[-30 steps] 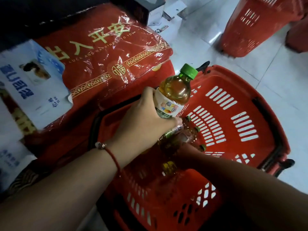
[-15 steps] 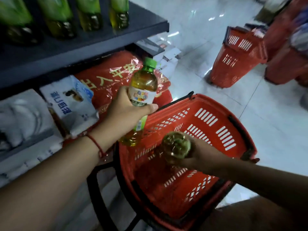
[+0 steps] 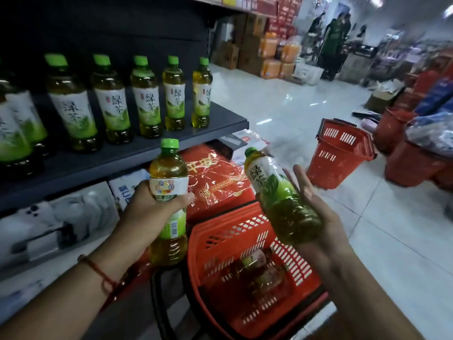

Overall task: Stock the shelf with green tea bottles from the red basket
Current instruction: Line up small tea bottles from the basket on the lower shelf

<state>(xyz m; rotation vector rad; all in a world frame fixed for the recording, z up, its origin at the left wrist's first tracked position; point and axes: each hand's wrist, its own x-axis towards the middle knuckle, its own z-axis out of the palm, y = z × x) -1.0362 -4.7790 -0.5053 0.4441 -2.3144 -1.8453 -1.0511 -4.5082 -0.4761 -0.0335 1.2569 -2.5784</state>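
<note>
My left hand [image 3: 149,212] grips one green tea bottle [image 3: 169,204] upright, fingers clamped round its label, just below the shelf [image 3: 220,119] front edge. My right hand [image 3: 316,217] cradles a second bottle [image 3: 277,192], tilted, fingers apart, above the red basket [image 3: 245,278].

Bottles in red basket [image 3: 255,244] at 6 o'clock: dim, count unclear. Leftmost shelf bottle [image 3: 9,128] at 9 o'clock cut by frame edge. People [image 3: 331,38] at 1 o'clock blurred. Right hand [image 3: 316,217] palm hidden behind held bottle [image 3: 277,192].
</note>
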